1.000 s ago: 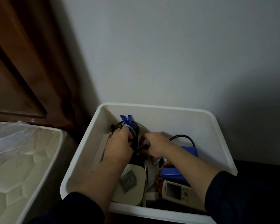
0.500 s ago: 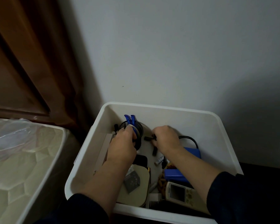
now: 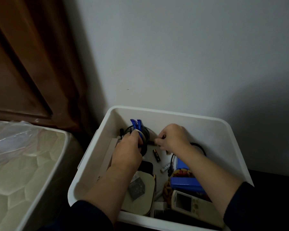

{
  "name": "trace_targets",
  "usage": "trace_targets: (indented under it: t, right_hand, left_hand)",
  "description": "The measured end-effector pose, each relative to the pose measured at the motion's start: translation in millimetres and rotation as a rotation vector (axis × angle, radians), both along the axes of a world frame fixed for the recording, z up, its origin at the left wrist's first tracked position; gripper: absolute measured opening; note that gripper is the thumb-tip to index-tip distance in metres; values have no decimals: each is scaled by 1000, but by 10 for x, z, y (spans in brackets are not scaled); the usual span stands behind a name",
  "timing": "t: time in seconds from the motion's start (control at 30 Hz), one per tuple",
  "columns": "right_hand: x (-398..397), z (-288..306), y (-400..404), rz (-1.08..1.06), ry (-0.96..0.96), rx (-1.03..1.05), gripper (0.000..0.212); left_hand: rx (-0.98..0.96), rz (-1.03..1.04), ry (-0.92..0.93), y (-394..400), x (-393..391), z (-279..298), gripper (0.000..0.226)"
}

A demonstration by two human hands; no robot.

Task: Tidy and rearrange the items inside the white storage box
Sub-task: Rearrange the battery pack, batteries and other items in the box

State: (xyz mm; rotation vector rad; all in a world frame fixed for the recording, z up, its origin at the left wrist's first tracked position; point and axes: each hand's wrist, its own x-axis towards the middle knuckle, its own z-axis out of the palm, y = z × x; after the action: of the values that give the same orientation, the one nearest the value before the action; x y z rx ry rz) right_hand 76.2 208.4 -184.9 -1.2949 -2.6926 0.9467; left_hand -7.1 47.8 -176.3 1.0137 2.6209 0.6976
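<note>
White storage box [image 3: 227,130] on the floor against the wall, beside a mattress [image 3: 20,167]; left hand [image 3: 127,150] grips a coiled black cable bundle [image 3: 144,135] at the box's far-left corner. Right hand [image 3: 172,137] pinches a small dark battery [image 3: 163,136] just beside the coil; another battery [image 3: 156,155] lies loose on the box bottom.

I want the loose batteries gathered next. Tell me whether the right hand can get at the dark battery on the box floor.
Probably yes. The dark battery lies uncovered on the white box floor, just near of the right hand. But its fingers already pinch small dark pieces, so it may need to drop those first.
</note>
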Motion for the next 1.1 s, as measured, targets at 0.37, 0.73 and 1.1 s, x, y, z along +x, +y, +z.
trace_targets:
  t: [0.37, 0.73, 1.1]
  right_hand:
    - [137, -159, -61, -234, 190, -422, 12]
    - [68, -444, -111, -88, 101, 22, 11]
    - [-56, -259, -189, 114, -114, 188, 17]
  left_hand:
    - [14, -10, 15, -28, 9, 28, 24]
    - [6, -15, 9, -22, 0, 29, 20]
    - [1, -18, 24, -16, 4, 39, 22]
